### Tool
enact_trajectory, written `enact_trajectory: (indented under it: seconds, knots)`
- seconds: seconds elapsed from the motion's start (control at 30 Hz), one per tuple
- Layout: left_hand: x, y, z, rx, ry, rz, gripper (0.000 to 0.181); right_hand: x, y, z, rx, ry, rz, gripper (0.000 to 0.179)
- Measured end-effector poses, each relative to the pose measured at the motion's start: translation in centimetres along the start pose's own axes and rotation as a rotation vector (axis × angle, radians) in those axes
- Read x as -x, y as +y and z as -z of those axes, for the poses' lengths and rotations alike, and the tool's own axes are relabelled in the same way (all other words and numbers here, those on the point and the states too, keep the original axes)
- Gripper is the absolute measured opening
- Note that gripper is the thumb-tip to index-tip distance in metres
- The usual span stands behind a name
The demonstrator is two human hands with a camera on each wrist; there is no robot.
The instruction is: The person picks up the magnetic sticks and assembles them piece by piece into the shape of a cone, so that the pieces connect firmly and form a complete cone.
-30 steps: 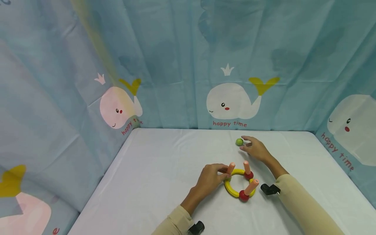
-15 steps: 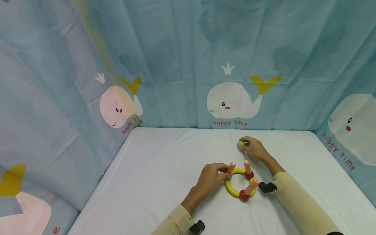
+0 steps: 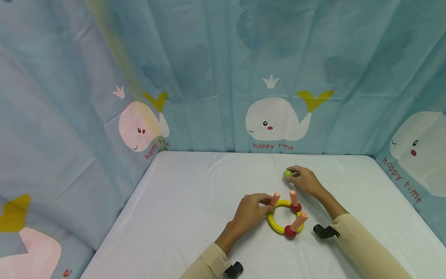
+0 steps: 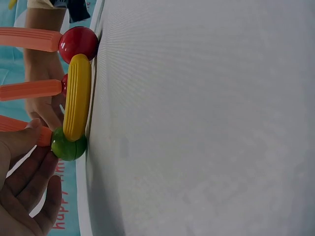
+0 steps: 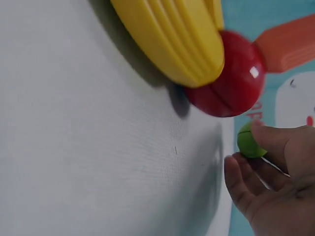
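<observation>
A ring of yellow curved pieces [image 3: 273, 225] lies on the table, joined by red balls [image 3: 290, 232] and a green ball [image 4: 69, 145]. Orange ribbed pegs [image 3: 299, 222] stand up from these balls, leaning somewhat. My left hand [image 3: 249, 211] pinches the peg on the ring's left side between thumb and fingers, low down by the green ball. Beyond the ring, my right hand [image 3: 306, 181] holds a loose green ball [image 3: 287, 174] at its fingertips. In the right wrist view a groove shows on that loose ball [image 5: 248, 141].
White cloth covers the table [image 3: 195, 186]. Its far edge meets a blue curtain [image 3: 209, 77] printed with whales, which also runs along both sides. A black wrist device [image 3: 325, 231] sits at the right sleeve, close to the ring's right side.
My right hand's fingers, apart from the loose green ball at first, have closed on it and brought it slightly toward me and rightward. The left hand and the ring stay put.
</observation>
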State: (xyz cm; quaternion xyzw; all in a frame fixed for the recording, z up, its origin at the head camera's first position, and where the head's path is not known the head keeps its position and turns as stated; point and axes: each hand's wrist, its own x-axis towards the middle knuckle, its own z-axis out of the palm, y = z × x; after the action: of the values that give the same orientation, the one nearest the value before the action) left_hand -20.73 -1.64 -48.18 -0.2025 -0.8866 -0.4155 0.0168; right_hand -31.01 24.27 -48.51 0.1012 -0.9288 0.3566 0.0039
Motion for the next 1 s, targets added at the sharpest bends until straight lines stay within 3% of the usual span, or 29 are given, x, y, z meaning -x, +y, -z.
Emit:
enact_trajectory:
  seconds: [0.3,0.57,0.73,1.0]
  knots:
    - [0.0,0.1,0.1,-0.018,-0.002,0.011,0.029,3.9,-1.8,1.0,-0.058,0.028,0.087,0.047]
    - [0.0,0.0,0.0,-0.025,-0.006,0.006,0.03,6.9,-4.0,2.4,-0.14,0.058,0.104,0.052]
    - [0.0,0.0,0.1,-0.032,-0.008,-0.011,0.03,8.4,-5.0,3.2,-0.186,0.088,0.171,0.045]
    - [0.0,0.4,0.3,-0.051,-0.022,-0.004,0.031,10.2,-6.1,3.5,-0.26,0.058,0.255,0.042]
